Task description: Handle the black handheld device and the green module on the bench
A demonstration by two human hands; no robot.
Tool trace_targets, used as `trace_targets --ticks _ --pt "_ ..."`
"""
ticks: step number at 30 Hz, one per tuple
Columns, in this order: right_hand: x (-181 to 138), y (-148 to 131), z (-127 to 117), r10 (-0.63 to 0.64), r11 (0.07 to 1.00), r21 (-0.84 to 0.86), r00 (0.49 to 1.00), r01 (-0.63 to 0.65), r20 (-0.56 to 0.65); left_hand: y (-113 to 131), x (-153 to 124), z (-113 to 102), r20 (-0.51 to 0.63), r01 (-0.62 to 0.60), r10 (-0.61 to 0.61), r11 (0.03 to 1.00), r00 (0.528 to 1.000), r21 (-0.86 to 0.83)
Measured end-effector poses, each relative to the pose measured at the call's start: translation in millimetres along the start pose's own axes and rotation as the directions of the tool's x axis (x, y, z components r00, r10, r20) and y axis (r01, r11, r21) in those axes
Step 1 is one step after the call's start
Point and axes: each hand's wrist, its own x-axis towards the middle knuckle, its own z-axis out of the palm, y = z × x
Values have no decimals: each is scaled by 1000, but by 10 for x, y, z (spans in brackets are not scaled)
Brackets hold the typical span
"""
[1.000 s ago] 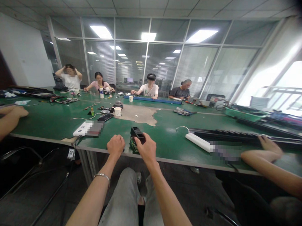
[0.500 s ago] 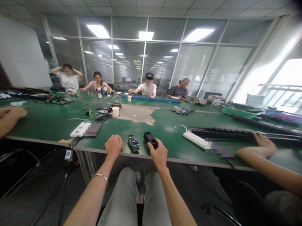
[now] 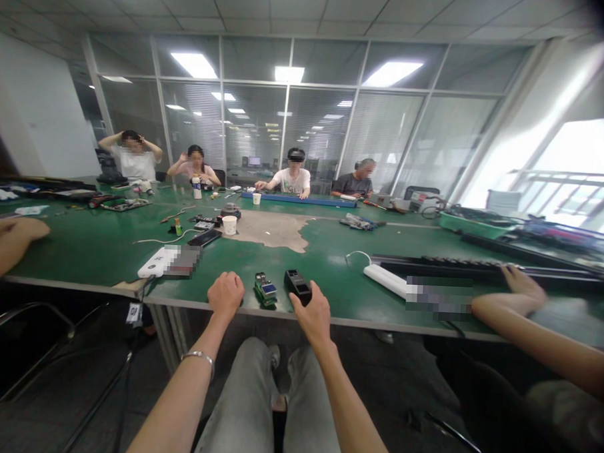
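Observation:
My right hand holds a black rectangular plastic housing by its near end, thumb on the left and fingers along the right side, close to the table's front edge. Left of it, untouched, sits a green circuit board assembly with a small bluish screen. My left hand is closed in a fist at the table edge, left of the board. Its fingertips are tucked out of sight, so I cannot tell whether it holds anything.
On the green table are a white power bank, a dark phone, a paper cup and a white power strip. Co-workers' forearms rest at both sides. Several people sit opposite.
The black housing has shifted slightly left and tilts differently in my right hand, whose fingers sit more to its right side. My left hand and the circuit board keep their places.

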Motion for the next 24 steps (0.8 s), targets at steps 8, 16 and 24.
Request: trace_targets --ticks 8,16,24 --pt "-24 -13 -78 41 998 -51 999 -39 24 -12 7 14 -13 -3 4 1000 1000 14" --pt "94 -412 -191 79 988 127 996 -82 31 44 -17 -67 14 26 -26 999 1000 29" --pt "73 -888 -109 -15 983 183 998 2 69 17 -9 -57 22 10 -11 1000 1000 9"
